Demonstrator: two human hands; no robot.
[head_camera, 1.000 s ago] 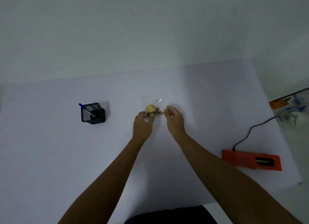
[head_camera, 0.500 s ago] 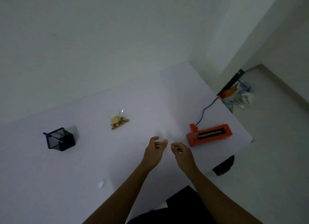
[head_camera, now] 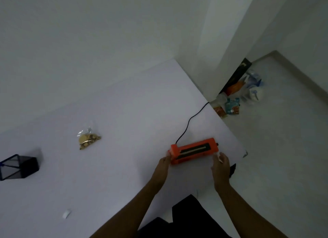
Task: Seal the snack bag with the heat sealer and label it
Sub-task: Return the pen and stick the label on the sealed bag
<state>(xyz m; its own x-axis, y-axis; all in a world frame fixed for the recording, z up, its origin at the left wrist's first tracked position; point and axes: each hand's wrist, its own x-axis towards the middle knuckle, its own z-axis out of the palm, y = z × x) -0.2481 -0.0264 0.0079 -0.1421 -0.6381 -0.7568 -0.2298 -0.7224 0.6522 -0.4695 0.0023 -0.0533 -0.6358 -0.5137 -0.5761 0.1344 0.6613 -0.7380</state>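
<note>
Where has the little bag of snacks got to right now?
The snack bag lies alone on the white table, left of centre in the head view, between the black pen holder and the orange heat sealer; neither hand touches it.

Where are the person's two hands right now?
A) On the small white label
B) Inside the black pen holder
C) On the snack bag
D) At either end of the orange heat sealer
D: the left hand and right hand flank the orange heat sealer, while the snack bag lies untouched.

Both forearms reach far and right. Left hand (head_camera: 162, 168) and right hand (head_camera: 221, 165) open, fingers extended, well apart.
</note>
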